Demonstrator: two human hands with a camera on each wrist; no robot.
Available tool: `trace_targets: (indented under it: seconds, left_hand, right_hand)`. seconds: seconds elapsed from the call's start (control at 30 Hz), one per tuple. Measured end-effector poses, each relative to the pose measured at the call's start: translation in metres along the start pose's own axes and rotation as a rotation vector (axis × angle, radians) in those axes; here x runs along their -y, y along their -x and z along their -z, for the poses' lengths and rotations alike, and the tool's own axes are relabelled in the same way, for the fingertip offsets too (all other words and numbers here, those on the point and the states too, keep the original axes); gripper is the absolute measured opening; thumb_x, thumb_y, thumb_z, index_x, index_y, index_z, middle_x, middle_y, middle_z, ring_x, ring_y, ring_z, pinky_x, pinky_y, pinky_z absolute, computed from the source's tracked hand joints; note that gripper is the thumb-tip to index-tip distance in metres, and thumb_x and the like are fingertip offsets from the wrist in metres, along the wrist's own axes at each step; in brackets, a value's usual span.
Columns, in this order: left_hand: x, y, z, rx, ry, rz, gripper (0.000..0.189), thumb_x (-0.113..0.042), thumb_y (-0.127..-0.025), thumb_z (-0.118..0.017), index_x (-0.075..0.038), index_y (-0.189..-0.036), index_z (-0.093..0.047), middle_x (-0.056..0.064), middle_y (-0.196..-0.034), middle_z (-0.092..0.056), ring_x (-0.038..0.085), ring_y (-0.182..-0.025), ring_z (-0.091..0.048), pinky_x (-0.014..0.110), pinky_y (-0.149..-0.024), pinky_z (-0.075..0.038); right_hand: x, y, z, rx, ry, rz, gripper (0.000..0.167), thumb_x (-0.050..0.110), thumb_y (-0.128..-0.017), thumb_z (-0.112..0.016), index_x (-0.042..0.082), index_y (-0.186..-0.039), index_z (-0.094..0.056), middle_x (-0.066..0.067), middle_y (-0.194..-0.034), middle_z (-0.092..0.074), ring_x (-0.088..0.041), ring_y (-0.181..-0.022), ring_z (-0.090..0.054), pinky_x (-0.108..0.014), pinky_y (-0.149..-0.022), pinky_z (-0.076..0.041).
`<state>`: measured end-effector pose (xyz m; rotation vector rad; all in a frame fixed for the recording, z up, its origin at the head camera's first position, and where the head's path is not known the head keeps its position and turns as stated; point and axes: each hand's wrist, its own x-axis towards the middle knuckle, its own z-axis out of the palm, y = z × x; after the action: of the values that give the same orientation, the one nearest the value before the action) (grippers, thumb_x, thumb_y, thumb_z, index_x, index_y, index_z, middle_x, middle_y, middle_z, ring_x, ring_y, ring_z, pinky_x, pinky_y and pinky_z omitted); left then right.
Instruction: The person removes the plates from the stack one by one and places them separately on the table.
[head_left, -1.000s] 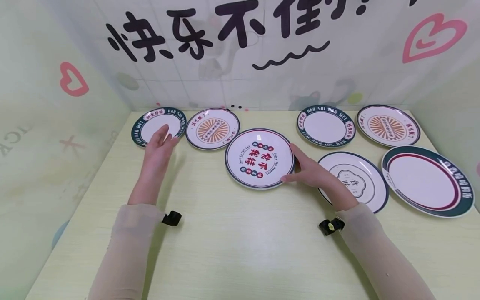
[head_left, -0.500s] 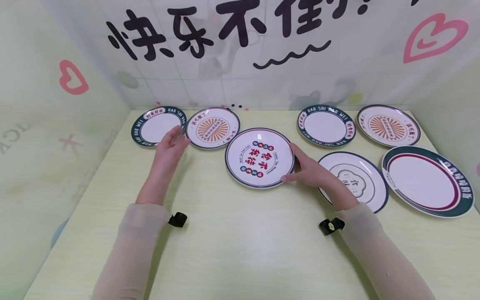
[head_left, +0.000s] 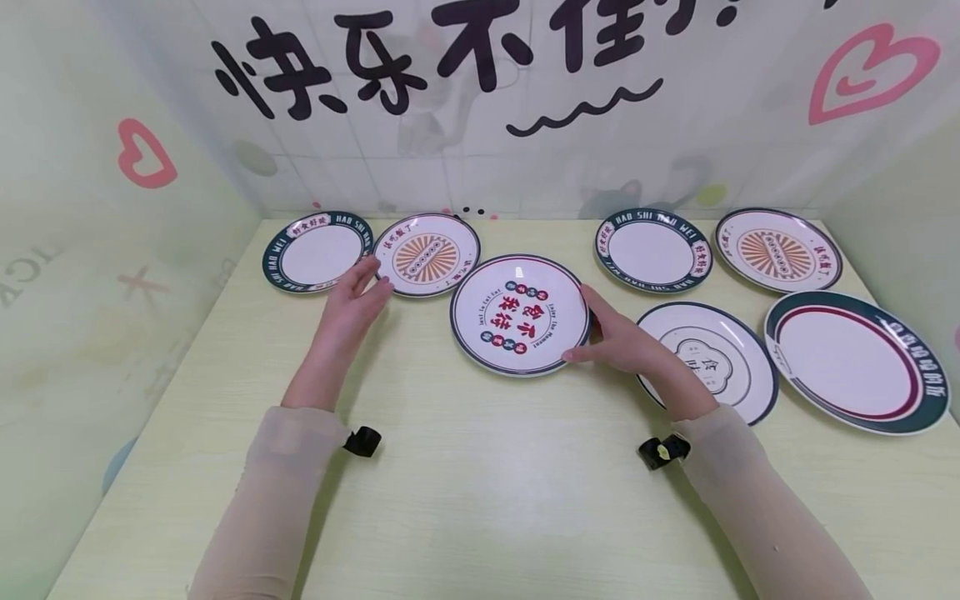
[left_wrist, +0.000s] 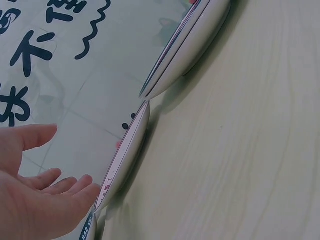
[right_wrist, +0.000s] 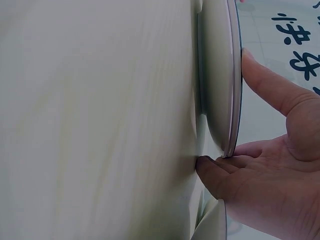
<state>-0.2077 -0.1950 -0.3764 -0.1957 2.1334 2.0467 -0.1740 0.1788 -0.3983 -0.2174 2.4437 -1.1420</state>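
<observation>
My right hand point(head_left: 622, 337) grips the right rim of a white plate point(head_left: 517, 317) with red lettering, near the middle of the table. In the right wrist view the thumb point(right_wrist: 270, 82) lies on the rim and the fingers reach toward the underside; the plate's edge point(right_wrist: 233, 100) shows doubled lines. My left hand point(head_left: 351, 304) holds nothing, its fingers loosely extended. It hovers by the gap between a green-rimmed plate point(head_left: 279, 258) and an orange sunburst plate point(head_left: 427, 257). The left wrist view shows its fingertips overlapping the sunburst plate's rim point(left_wrist: 125, 155).
On the right lie another green-rimmed plate point(head_left: 651, 252), a second sunburst plate point(head_left: 776, 250), a white plate with a grey emblem point(head_left: 708, 367), partly behind my right forearm, and a large green-and-red-rimmed oval plate point(head_left: 847, 362). A printed wall point(head_left: 480, 175) closes off the table's back.
My left hand has moved to the right, from over the green-rimmed plate to beside the left sunburst plate. The right hand and its plate have stayed put.
</observation>
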Motion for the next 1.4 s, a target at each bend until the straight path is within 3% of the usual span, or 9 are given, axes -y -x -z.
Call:
trace_targets:
  seconds: [0.33, 0.63, 0.93, 1.4]
  left_hand:
    - [0.007, 0.001, -0.005, 0.021, -0.028, -0.021, 0.070, -0.017, -0.100, -0.057, -0.012, -0.159, -0.021, 0.002, -0.168, -0.020, 0.022, -0.152, -0.029, 0.037, -0.125, -0.030]
    - [0.011, 0.001, -0.009, 0.024, -0.069, 0.013, 0.067, -0.019, -0.101, -0.056, -0.016, -0.159, -0.023, -0.002, -0.166, -0.025, 0.021, -0.150, -0.034, 0.035, -0.123, -0.033]
    - [0.013, 0.000, -0.014, 0.050, -0.052, 0.034, 0.068, -0.019, -0.101, -0.056, -0.017, -0.160, -0.021, -0.003, -0.166, -0.026, 0.021, -0.147, -0.038, 0.035, -0.123, -0.034]
    - [0.018, 0.001, -0.021, 0.074, -0.086, 0.030, 0.065, -0.017, -0.101, -0.057, -0.018, -0.158, -0.026, -0.004, -0.162, -0.034, 0.020, -0.145, -0.042, 0.035, -0.121, -0.037]
  right_hand:
    - [-0.001, 0.000, 0.000, 0.004, -0.007, 0.008, 0.110, 0.024, -0.088, -0.075, 0.009, -0.160, 0.007, -0.011, -0.169, 0.006, -0.031, -0.157, 0.006, -0.052, -0.129, -0.004]
    - [-0.001, -0.001, 0.000, 0.002, 0.003, 0.003, 0.110, 0.025, -0.088, -0.075, 0.010, -0.160, 0.007, -0.011, -0.169, 0.006, -0.031, -0.157, 0.005, -0.052, -0.129, -0.005]
    - [-0.001, -0.001, 0.000, 0.000, 0.005, -0.001, 0.111, 0.026, -0.088, -0.075, 0.010, -0.160, 0.007, -0.010, -0.169, 0.007, -0.031, -0.157, 0.006, -0.052, -0.129, -0.004]
    - [-0.001, -0.001, 0.000, -0.003, 0.009, 0.003, 0.110, 0.026, -0.088, -0.075, 0.010, -0.160, 0.007, -0.010, -0.170, 0.005, -0.031, -0.157, 0.004, -0.052, -0.129, -0.005]
